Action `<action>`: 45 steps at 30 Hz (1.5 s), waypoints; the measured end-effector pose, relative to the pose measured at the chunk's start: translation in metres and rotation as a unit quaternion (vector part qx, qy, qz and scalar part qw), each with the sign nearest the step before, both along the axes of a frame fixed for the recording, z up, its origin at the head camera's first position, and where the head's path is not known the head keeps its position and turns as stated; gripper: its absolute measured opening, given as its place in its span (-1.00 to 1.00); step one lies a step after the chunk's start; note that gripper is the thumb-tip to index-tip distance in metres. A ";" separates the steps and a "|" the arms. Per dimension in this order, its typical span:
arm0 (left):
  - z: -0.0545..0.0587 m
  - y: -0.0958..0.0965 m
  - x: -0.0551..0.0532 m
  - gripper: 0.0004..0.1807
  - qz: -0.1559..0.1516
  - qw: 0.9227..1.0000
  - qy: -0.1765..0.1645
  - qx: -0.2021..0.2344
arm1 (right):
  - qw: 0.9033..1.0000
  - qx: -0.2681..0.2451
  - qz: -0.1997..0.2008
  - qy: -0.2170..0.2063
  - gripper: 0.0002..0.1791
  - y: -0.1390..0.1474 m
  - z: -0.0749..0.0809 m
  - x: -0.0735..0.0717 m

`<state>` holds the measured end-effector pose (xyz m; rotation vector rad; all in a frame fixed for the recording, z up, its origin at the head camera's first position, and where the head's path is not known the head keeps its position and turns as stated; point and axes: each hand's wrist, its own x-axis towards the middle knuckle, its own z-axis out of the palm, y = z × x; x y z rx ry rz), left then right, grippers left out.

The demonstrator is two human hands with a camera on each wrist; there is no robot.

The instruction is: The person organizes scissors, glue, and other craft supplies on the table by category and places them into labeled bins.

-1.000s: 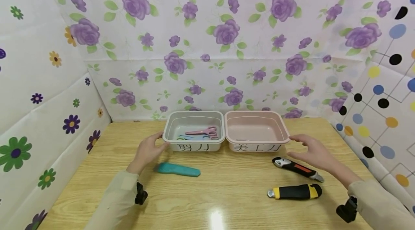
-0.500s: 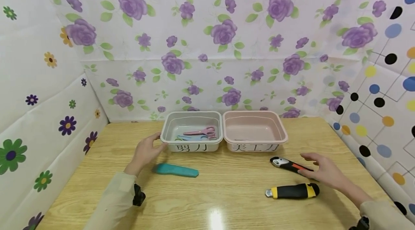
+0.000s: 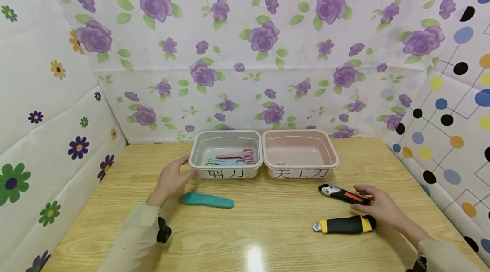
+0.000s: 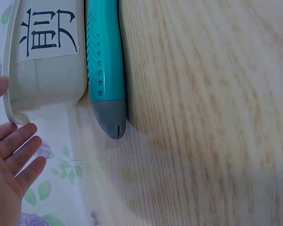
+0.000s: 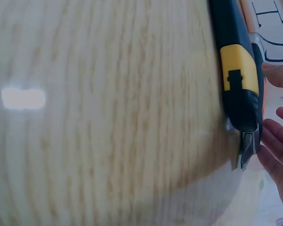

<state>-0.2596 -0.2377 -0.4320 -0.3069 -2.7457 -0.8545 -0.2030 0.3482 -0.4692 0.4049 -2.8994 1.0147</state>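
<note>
My right hand reaches around the blade end of a black, silver and red utility knife, thumb on the near side and fingers on the far side. The fingers hide that end in the head view; a gap shows between thumb and index finger. A thicker black and yellow utility knife lies closer to me. My left hand touches the front left corner of a grey bin, thumb at the rim and the other fingers nearly straight. Pink, blue and green scissors lie inside the bin.
A pink bin stands against the grey one; something thin shows at its bottom. Each bin has a label with black characters. A teal tool with a grey slotted tip lies before the grey bin. Patterned cloth surrounds the wooden table.
My right hand has left the pink bin's right corner and come down and right to the black, silver and red utility knife. My left hand stays at the grey bin.
</note>
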 end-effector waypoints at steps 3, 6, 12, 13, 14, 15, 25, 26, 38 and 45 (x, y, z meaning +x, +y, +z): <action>0.001 0.000 0.000 -0.41 0.000 1.000 0.001 0.001 | 1.000 0.010 -0.002 -0.006 -0.30 0.002 -0.006 -0.004; 0.001 0.001 -0.001 -0.41 0.000 1.000 -0.001 0.001 | 1.000 0.018 0.000 -0.008 -0.30 0.003 -0.011 -0.010; 0.001 0.001 0.000 -0.40 0.000 1.000 -0.008 0.001 | 1.000 0.022 0.007 -0.012 -0.44 0.001 -0.014 -0.016; 0.001 0.001 0.000 -0.40 0.000 1.000 -0.007 0.000 | 1.000 0.021 0.007 -0.014 -0.47 0.000 -0.014 -0.017; 0.001 0.001 0.000 -0.40 0.000 1.000 -0.007 -0.001 | 1.000 0.020 0.007 -0.015 -0.49 0.000 -0.015 -0.017; 0.001 0.001 0.000 -0.40 0.000 1.000 -0.007 -0.001 | 1.000 0.019 0.007 -0.017 -0.50 0.000 -0.014 -0.017; 0.000 0.000 0.000 -0.40 0.000 1.000 -0.004 0.001 | 1.000 0.014 0.022 -0.003 -0.56 -0.001 -0.010 -0.015; 0.000 0.000 0.001 -0.40 0.000 1.000 -0.003 0.000 | 1.000 0.014 0.024 0.001 -0.57 -0.001 -0.009 -0.014; 0.000 0.000 -0.001 -0.41 -0.006 1.000 0.009 0.005 | 0.995 0.029 0.037 0.089 -0.59 -0.002 -0.008 -0.006; 0.001 0.000 -0.001 -0.40 0.001 1.000 -0.002 0.002 | 0.994 0.025 0.052 0.096 -0.60 -0.006 -0.003 -0.003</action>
